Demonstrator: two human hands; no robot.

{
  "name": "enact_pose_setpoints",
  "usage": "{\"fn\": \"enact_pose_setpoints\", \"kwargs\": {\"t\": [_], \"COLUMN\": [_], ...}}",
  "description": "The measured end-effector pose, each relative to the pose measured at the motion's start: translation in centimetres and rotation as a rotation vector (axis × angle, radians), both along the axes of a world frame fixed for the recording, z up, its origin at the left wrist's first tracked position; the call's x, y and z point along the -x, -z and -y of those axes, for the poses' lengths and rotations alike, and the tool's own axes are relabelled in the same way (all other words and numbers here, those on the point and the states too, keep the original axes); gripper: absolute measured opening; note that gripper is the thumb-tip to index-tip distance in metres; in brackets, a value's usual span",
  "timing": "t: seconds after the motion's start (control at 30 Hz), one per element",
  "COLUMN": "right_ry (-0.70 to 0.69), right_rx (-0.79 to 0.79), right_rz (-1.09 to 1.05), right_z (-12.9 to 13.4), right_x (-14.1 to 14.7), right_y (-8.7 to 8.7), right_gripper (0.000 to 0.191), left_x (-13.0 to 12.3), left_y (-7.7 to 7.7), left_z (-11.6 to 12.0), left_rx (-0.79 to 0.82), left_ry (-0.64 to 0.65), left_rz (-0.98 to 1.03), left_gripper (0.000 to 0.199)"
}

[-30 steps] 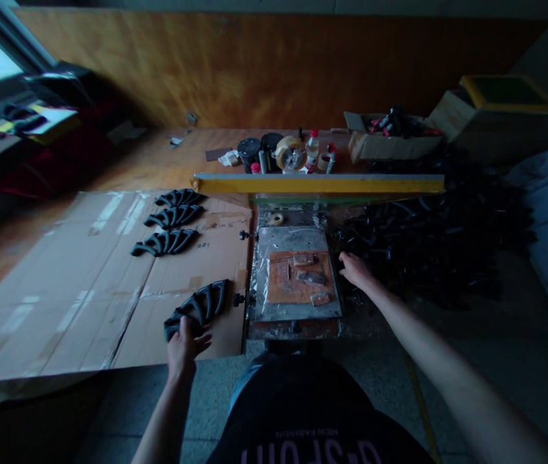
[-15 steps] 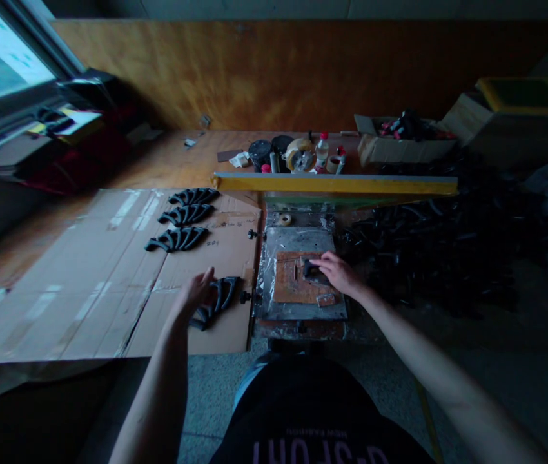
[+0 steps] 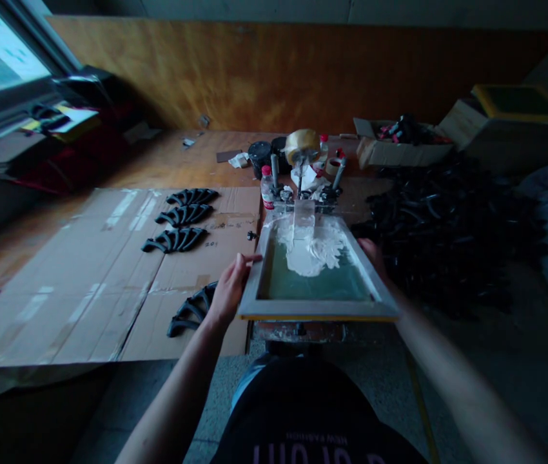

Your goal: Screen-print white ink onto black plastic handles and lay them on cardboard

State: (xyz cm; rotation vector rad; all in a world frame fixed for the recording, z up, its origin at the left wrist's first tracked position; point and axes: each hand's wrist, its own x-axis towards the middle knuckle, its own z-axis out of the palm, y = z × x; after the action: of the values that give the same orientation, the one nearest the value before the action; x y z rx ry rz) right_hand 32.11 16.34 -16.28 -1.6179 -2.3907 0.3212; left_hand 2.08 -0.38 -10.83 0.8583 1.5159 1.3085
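A screen printing frame [image 3: 320, 310] lies low over the printing base in front of me, grey-rimmed with green mesh. White ink [image 3: 305, 259] is spread across the mesh's far half, where a pale squeegee [image 3: 304, 212] stands. My left hand [image 3: 230, 287] is closed at the frame's left edge, its index finger against the rim. At the right edge is my right hand [image 3: 374, 256], also closed on the frame, its fingers partly hidden. Black curved, ribbed parts [image 3: 191, 310] lie on the cardboard beside my left forearm, partly covered by it.
More black ribbed parts [image 3: 175, 239] are lined up on the cardboard sheet [image 3: 85, 258]. A dark heap of black parts [image 3: 448, 238] covers the right side. Behind the frame stand a red-capped bottle [image 3: 267, 188], dark tubs [image 3: 259, 158] and a tape roll [image 3: 302, 143].
The raised frame has come down over the base, covering the orange board. My right hand has left the small black piece there for the frame's right edge; my left has moved from the black parts to its left edge.
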Motion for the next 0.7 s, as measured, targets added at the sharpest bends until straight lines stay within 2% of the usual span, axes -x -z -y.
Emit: {"fn": "enact_pose_setpoints", "kwargs": {"t": [0.07, 0.17, 0.2, 0.27, 0.37, 0.43, 0.53, 0.6, 0.7], "right_ry": [0.033, -0.112, -0.19, -0.319, -0.464, -0.595, -0.801, -0.806, -0.675], "right_rx": [-0.121, -0.273, -0.269, -0.185, -0.067, -0.061, -0.005, 0.034, -0.048], "right_rz": [-0.092, -0.166, -0.132, -0.024, 0.088, 0.103, 0.092, 0.067, 0.021], "right_z": [-2.0, -3.2, -3.1, -2.1, 0.5, 2.1, 3.1, 3.1, 3.5], "right_x": [0.9, 5.4, 7.1, 9.7, 9.9, 8.2, 5.5, 4.9, 5.5], "right_y": [-1.4, -2.6, -2.7, -2.4, -1.3, -0.9, -1.6, -2.1, -1.7], "right_gripper": [0.038, 0.054, 0.056, 0.039, 0.007, 0.009, 0.019, 0.016, 0.016], "left_x": [-0.2, -0.6, -0.6, -0.5, -0.1, 0.1, 0.1, 0.0, 0.0], "left_y": [3.7, 8.7, 10.0, 11.8, 12.8, 12.8, 12.6, 12.5, 12.3], "left_z": [1.4, 1.8, 1.7, 1.4, 1.2, 1.3, 1.4, 1.4, 1.4], "left_rx": [0.124, 0.196, 0.21, 0.231, 0.25, 0.259, 0.263, 0.26, 0.256], "left_ry": [0.029, -0.003, -0.008, 0.007, 0.049, 0.054, 0.046, 0.045, 0.044], "left_rz": [0.027, -0.012, -0.05, -0.118, -0.131, -0.125, -0.129, -0.118, -0.105], "left_gripper": [0.068, 0.078, 0.078, 0.075, 0.072, 0.07, 0.069, 0.069, 0.069]}}
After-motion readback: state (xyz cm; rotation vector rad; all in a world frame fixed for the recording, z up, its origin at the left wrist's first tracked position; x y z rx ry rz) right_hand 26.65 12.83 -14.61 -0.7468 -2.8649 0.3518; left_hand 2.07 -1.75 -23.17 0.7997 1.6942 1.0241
